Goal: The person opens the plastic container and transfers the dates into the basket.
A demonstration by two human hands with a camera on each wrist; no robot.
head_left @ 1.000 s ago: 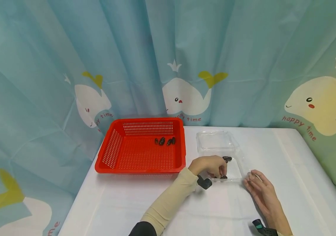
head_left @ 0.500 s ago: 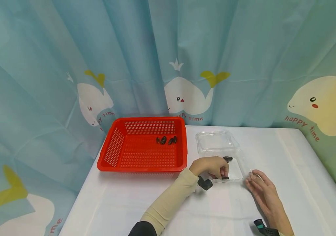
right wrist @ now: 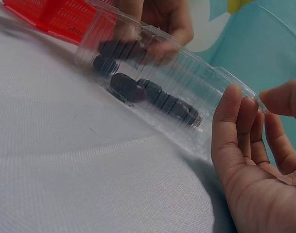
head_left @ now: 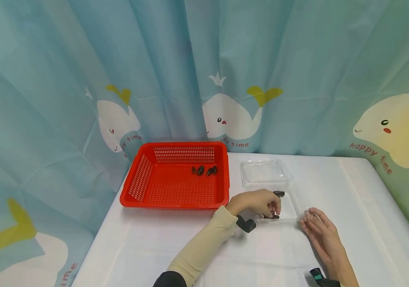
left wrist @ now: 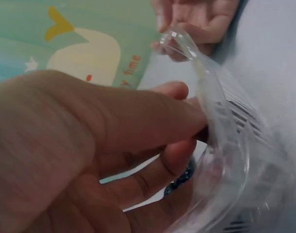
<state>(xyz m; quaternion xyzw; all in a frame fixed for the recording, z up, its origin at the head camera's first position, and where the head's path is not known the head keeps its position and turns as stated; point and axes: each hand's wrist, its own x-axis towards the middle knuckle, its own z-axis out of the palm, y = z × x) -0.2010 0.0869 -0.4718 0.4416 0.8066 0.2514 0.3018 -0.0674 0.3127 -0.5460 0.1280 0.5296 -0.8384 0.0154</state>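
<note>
Whale-print curtain [head_left: 82,79], white table [head_left: 333,187]

White-clothed worktop [head_left: 175,247] filling the lower frame; red basket [head_left: 161,191] at centre left, clear open clamshell box [head_left: 265,173] just right of it.

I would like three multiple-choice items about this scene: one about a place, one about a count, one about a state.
1. Where is the red basket?
A. left of the clear plastic box
B. right of it
C. on top of it

2. How many dark pieces lie in the basket?
A. none
B. four
C. ten

3. How is the clear box's lid?
A. shut
B. open, folded back
C. missing

Answers:
1 A, the head view shows the basket left of the box.
2 B, four dark pieces lie near its far wall.
3 B, the lid lies flat behind the tray, where the left hand reaches in.
</note>
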